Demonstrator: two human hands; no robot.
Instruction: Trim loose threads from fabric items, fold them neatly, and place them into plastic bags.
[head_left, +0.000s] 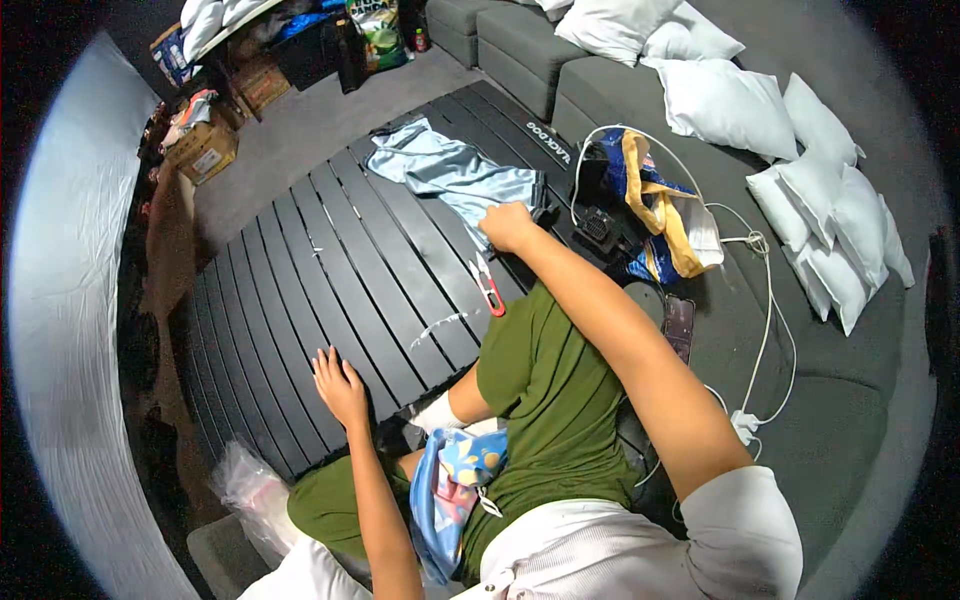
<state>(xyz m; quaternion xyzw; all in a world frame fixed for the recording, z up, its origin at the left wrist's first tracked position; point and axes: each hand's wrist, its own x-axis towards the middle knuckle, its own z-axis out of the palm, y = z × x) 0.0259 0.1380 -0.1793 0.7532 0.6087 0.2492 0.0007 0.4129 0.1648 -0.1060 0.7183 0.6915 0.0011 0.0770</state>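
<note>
My right hand [508, 226] is closed on the near edge of a light blue garment [450, 172] with dark trim, which lies rumpled on the black slatted table [300, 290]. The garment's exact kind is not plain. Just below that hand, on the tabletop, are red-handled thread snips [490, 287]. My left hand [340, 390] rests flat near the table's front edge, fingers spread and holding nothing. Across my lap lies a blue printed cloth [455, 480] with pink and yellow patches.
Right of the table are a blue-and-yellow bag [660, 215], a black device [600, 230], a phone [678, 325] and white cables [765, 300]. White pillows [725, 105] lie along the grey sofa [600, 90]. Clear plastic [250, 490] sits by my left knee; a cardboard box [203, 150] stands far left.
</note>
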